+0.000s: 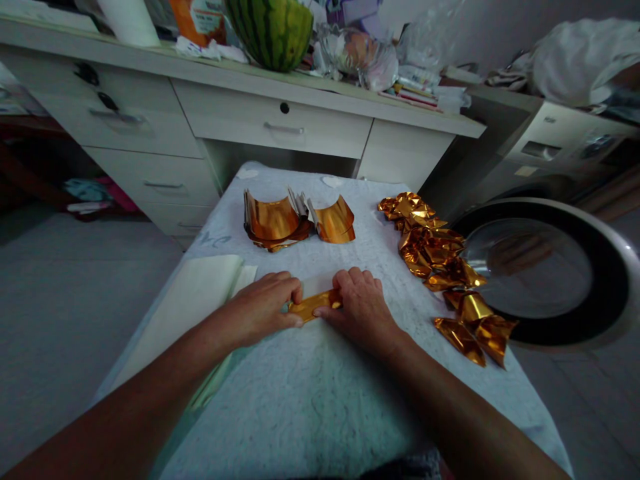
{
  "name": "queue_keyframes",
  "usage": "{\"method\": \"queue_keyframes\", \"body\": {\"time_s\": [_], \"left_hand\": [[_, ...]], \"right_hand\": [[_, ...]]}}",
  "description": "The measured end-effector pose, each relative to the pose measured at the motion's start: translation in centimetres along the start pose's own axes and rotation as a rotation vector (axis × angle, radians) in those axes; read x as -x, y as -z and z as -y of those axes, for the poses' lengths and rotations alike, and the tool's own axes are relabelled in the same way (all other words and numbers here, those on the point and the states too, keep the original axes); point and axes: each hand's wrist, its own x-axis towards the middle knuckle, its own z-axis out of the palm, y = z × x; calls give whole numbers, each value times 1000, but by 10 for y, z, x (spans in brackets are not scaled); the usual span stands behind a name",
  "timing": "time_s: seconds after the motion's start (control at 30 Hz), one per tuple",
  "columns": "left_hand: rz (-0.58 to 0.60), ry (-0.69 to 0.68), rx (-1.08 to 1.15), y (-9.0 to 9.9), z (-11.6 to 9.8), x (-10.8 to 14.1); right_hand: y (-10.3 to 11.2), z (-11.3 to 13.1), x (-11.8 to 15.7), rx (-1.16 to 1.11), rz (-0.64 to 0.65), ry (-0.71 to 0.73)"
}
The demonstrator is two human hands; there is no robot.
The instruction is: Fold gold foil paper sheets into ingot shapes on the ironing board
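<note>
Between my two hands a strip of folded gold foil paper [316,306] lies low over the cloth-covered table. My left hand [267,303] pinches its left end between thumb and fingers. On the right end, my right hand [361,303] has its thumb on the near edge and its fingers curled over the far side. Beyond the hands, curved gold foil sheets [276,219] sit in a stack, with a smaller curved bunch [336,221] beside it. Several folded gold foil pieces [433,247] are heaped along the table's right side.
Pale paper sheets [193,293] lie along the left of the table [300,400]. Behind stands a white desk with drawers [280,127], bearing a cut watermelon [273,30] and clutter. An open round washing machine door [540,267] borders the table's right edge.
</note>
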Motion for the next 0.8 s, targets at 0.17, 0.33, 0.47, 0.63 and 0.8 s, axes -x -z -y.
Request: {"method": "queue_keyframes", "body": {"time_s": [0.17,0.33,0.47,0.63,0.8], "left_hand": [[3,-10,6,1,-1,1],[-8,-13,16,-1,1,2],[-18,-24,11,-3,3,2],[-12,-24,15,-3,3,4],[-16,-24,-5,-3,2,4]], "right_hand": [[-1,-15,-4,2,5,-7],[-1,-31,-9,13,24,-25],[1,-39,-11,3,32,-41],[4,-47,-13,-28,60,-19],[8,-57,-16,-111,85,11]]}}
